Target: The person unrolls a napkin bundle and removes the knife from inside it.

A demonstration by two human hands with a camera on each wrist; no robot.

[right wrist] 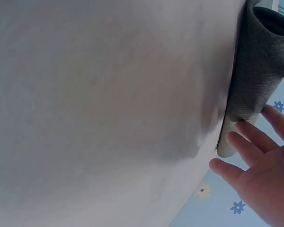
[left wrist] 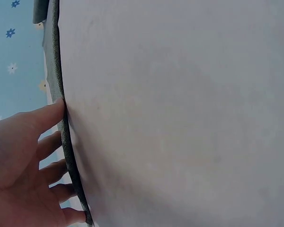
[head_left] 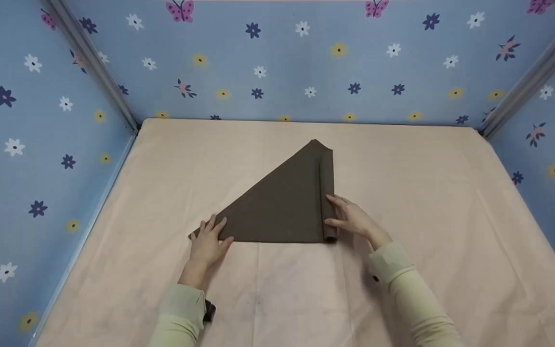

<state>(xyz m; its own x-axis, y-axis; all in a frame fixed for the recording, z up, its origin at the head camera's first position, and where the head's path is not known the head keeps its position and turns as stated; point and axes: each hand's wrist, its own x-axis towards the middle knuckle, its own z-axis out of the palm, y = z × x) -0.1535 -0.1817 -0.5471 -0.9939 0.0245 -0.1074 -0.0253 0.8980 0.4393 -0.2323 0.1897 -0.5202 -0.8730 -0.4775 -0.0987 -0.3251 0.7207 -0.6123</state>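
A dark brown cloth (head_left: 272,202) lies on the table as a triangle, its right side rolled into an upright-running tube (head_left: 328,178). My left hand (head_left: 208,243) rests on the cloth's left corner with its fingers spread. In the left wrist view, the thumb and fingertips of that hand (left wrist: 26,161) touch the thin cloth edge (left wrist: 66,127). At the lower part of the roll, my right hand (head_left: 354,219) lays its fingers and thumb over the tube from the right. The right wrist view shows the hollow end of the roll (right wrist: 260,61) and loosely extended fingers against its side.
A pale pink cover (head_left: 427,193) spreads over the table beneath the cloth. Blue panels (head_left: 282,62) with flowers and butterflies stand at the back and both sides, with grey posts (head_left: 99,62) at the back corners. A small black object (head_left: 209,311) sits at the left wrist.
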